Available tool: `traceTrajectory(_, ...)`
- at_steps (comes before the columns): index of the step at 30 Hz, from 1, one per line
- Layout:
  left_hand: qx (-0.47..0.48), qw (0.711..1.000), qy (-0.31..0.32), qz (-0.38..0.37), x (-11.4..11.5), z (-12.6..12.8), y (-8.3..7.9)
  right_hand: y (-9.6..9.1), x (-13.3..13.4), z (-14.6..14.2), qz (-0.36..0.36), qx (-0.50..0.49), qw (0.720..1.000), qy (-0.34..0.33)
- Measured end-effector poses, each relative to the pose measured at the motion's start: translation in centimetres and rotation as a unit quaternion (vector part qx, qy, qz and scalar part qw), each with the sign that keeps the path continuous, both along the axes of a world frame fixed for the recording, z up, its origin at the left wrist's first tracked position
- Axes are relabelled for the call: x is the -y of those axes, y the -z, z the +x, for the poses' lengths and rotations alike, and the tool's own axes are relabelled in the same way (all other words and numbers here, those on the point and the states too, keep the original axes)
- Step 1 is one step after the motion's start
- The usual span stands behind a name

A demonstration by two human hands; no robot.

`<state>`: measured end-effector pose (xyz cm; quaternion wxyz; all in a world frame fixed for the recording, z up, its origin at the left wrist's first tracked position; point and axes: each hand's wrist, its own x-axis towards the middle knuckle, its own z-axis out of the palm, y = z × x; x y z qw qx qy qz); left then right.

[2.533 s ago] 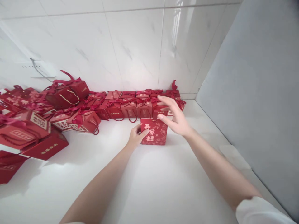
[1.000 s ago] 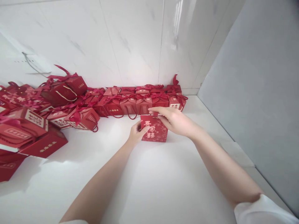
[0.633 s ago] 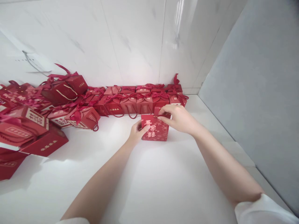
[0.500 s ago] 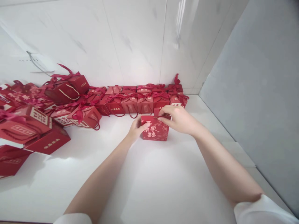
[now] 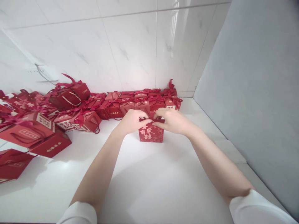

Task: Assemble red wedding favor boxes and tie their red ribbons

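Head view: just moved bare left hand point(image 5: 135, 120) from side to top edge of upright red printed cardboard box point(image 5: 151, 135), set on smooth white surface point(image 5: 151, 189) before ribboned red cardboard boxes point(image 5: 127, 106). Pinching top with left and bare right hand point(image 5: 173, 120); no longer bracing side.

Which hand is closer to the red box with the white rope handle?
Left. The left hand is to the right of the box; the right hand is even farther right.

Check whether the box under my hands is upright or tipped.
Upright: the red box stands on the white surface, lettering right way up, left hand and right hand at its top.
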<state>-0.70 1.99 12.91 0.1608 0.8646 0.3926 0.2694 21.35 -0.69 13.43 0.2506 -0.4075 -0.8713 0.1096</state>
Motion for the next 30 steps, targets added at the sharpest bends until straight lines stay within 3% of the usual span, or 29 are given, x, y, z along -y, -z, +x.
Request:
traceTrajectory(9, -0.109, 0.989, 0.062, 0.073, 1.0, 0.0, -1.6, 0.1, 0.1, -0.3, 0.007, -0.008, 0.999, -0.052)
traceTrajectory(17, -0.091, 0.990, 0.083, 0.066, 0.5, -0.4, -1.2, 0.5, -0.5, -0.2, 0.017, 0.008, 0.996, -0.085)
traceTrajectory(24, -0.054, 0.994, 0.088, 0.039, 0.0, -0.7, -1.1, 0.4, -0.7, 0.3, -0.019, 0.002, 0.995, -0.096)
traceTrajectory(27, 0.011, 0.999, 0.045, -0.017, -0.9, -1.0, -0.2, 0.6, -1.2, 0.8, -0.024, -0.041, 0.996, -0.075)
traceTrajectory(30, 0.130, 0.987, 0.009, -0.092, -2.1, -1.3, 2.7, 1.5, -2.2, 1.2, -0.038, -0.087, 0.995, -0.044)
